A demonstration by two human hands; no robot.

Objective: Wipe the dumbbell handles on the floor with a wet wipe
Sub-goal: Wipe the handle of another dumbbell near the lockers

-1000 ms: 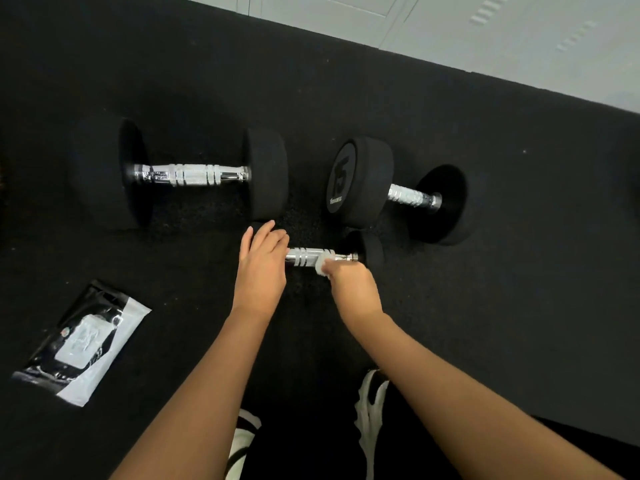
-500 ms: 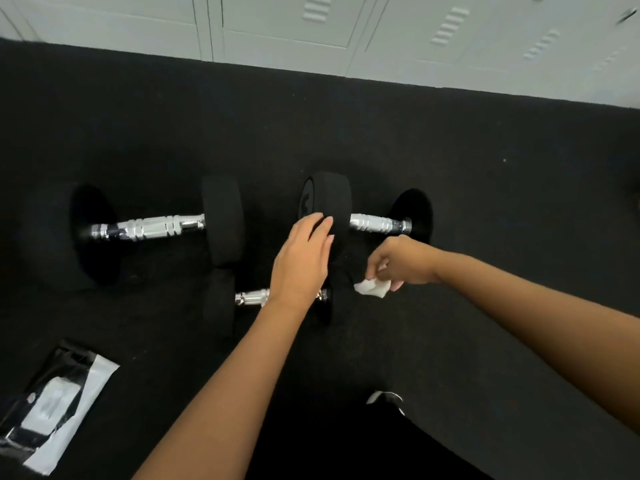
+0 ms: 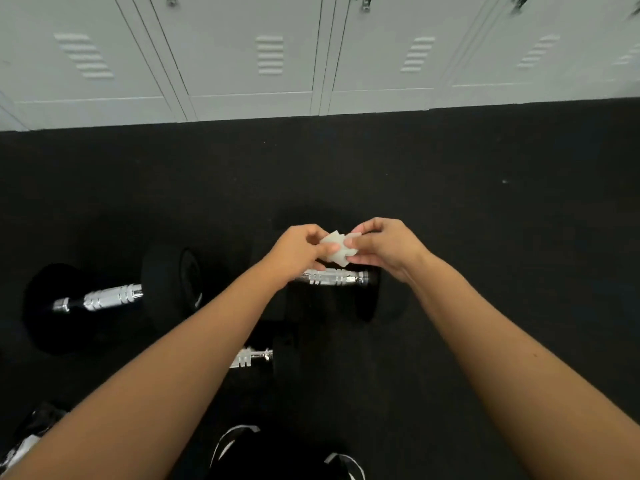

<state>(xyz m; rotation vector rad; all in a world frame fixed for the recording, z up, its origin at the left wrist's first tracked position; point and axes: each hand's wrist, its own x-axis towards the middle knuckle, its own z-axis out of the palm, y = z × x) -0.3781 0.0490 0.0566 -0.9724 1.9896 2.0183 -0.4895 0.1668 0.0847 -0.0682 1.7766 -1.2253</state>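
Nearest the camera, at the bottom edge, a pair of black-and-white shoes (image 3: 239, 441) stands on the black floor (image 3: 485, 237). At the lower left corner, part of a wipe packet (image 3: 20, 448) lies on the floor, mostly cut off by the frame.

Just beyond the shoes lies the small dumbbell (image 3: 254, 356). Only a short length of its chrome handle shows; the left forearm covers the rest. To the left lies the large dumbbell (image 3: 114, 297), its handle fully exposed. Farther on lies the third dumbbell (image 3: 332, 277), its handle directly below the hands.

The wet wipe (image 3: 337, 251) is held in the air above the third dumbbell, touching no handle. The left hand (image 3: 298, 251) pinches its left side between thumb and curled fingers. The right hand (image 3: 381, 247) pinches its right side the same way. The wipe is bunched into a small wad; the hands appear to be refolding or opening it.

Hazards from this position:

- Tearing. Opposed pulls on a thin wet sheet may rip it.
- Dropping. If either pinch loosens, the wipe may fall onto the floor and collect grit, then transfer it to a handle.
- Poor coverage. A wad left bunched contacts only a narrow strip of the grooved chrome.
- Rolling. A sideways push on a handle may roll that dumbbell toward the shoes.
- Omission. Which handles are already wiped cannot be told, so one may be missed.

Gray lockers (image 3: 242, 64) line the far edge of the floor.
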